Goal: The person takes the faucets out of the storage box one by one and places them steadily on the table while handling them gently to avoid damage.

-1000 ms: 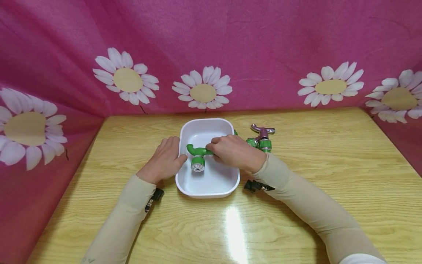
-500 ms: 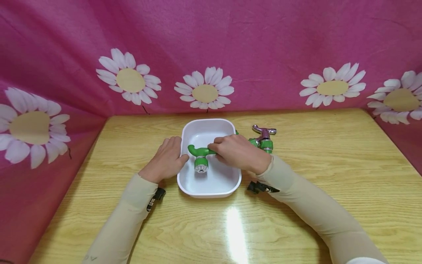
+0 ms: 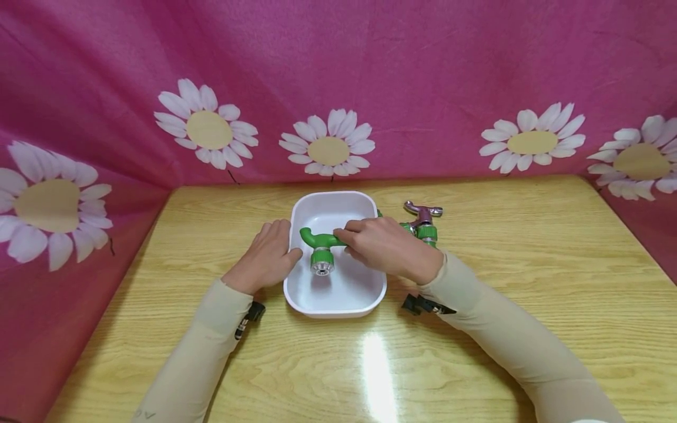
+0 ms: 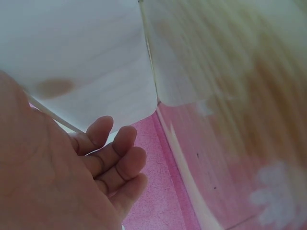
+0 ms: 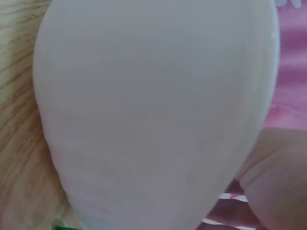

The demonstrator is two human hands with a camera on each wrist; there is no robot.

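Note:
In the head view my right hand (image 3: 388,247) pinches one end of a green faucet (image 3: 321,241), holding it inside a white plastic basin (image 3: 335,308). The faucet's bent spout points left, and a ribbed green collar with a silver end faces down toward me. My left hand (image 3: 264,258) holds the basin's left rim, thumb over the edge and fingers outside. In the left wrist view, the left fingers (image 4: 122,158) curl loosely by the basin wall (image 4: 91,43). The right wrist view shows mostly the basin's outer wall (image 5: 153,105), hiding the faucet.
Right of the basin lies a purple and silver faucet (image 3: 423,214) with green ribbed connectors (image 3: 427,233), partly behind my right hand. A small green piece (image 3: 379,213) shows past the basin's right rim. Pink flowered cloth (image 3: 423,70) borders the wooden table (image 3: 529,264) at the back.
My right wrist has shifted slightly to the right and the green faucet has turned a little with it, still within the basin. The left hand keeps its place on the rim.

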